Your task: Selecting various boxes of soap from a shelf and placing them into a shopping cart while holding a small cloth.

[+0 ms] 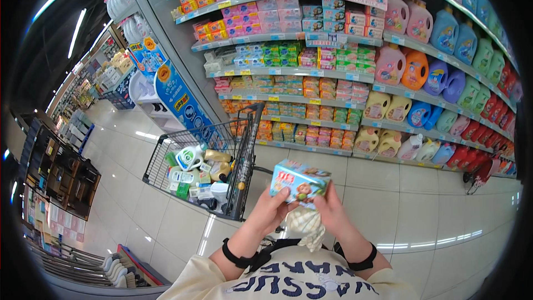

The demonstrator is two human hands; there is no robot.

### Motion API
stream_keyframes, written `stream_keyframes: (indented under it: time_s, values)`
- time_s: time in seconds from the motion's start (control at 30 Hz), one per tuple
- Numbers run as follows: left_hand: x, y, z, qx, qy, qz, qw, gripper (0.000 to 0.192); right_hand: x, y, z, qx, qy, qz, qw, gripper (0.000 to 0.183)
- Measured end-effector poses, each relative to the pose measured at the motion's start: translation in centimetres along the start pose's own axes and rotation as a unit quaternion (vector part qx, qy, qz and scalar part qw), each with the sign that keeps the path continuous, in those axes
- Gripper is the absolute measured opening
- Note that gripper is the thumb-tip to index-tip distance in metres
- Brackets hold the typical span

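Note:
Both hands hold a light-blue printed box (300, 182) out before my chest, with a cartoon animal on its upward face. My left hand (270, 208) grips its left end, thumb on the front. My right hand (331, 208) closes on the right end, the thumb near the lower edge. A pale checked cloth (306, 227) hangs just below the box; what holds it is hidden. To the left stands a wire shopping cart (243, 166), its handle apart from my hands. Inside lie a white detergent bottle (190, 157), a gold bottle (218, 170) and several other packages.
Ahead, a supermarket shelf (291, 73) carries stacked soap boxes. Detergent jugs (414, 66) fill the shelves on the right, above a small dark red cart-like object (481, 173). A blue cardboard display (183, 100) stands behind the cart. Brushes (118, 271) lie in a rack at lower left.

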State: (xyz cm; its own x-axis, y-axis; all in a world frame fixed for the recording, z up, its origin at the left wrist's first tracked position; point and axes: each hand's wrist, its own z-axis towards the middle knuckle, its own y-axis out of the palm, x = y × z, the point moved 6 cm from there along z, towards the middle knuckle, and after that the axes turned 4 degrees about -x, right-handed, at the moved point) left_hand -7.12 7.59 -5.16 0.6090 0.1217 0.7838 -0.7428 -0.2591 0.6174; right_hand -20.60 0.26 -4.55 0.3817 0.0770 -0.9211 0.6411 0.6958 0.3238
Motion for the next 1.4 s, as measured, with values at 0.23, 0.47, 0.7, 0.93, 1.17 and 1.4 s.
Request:
stream_keyframes:
  time_s: [0.23,0.47,0.7,0.93,1.17,1.4]
  values:
    - [3.0,-1.8,-0.3,0.081,0.063,0.099,0.99,0.05,-4.5,-9.1,-0.2,0.278,-0.033,-0.036,0.959,0.049]
    - [-1.9,-2.2,-0.5,0.067,0.007,0.108,0.992,0.053,-4.0,6.9,1.2,-0.164,-0.226,-0.526,0.803,0.047]
    - [0.8,-0.4,-2.6,0.037,0.026,0.218,0.975,0.067,-3.3,5.3,1.8,-0.139,-0.143,-0.563,0.802,0.053]
    - [3.3,0.0,-3.9,0.005,0.068,0.301,0.951,0.073,-2.8,5.7,2.2,-0.233,0.002,-0.201,0.951,0.057]
    - [3.5,1.0,-4.3,-0.04,0.077,0.247,0.965,0.065,-3.2,5.5,3.8,-0.287,-0.01,-0.175,0.942,0.056]
    - [5.2,-0.8,-4.6,0.034,0.178,0.115,0.977,0.062,1.3,4.0,2.1,-0.211,0.222,0.059,0.95,0.05]
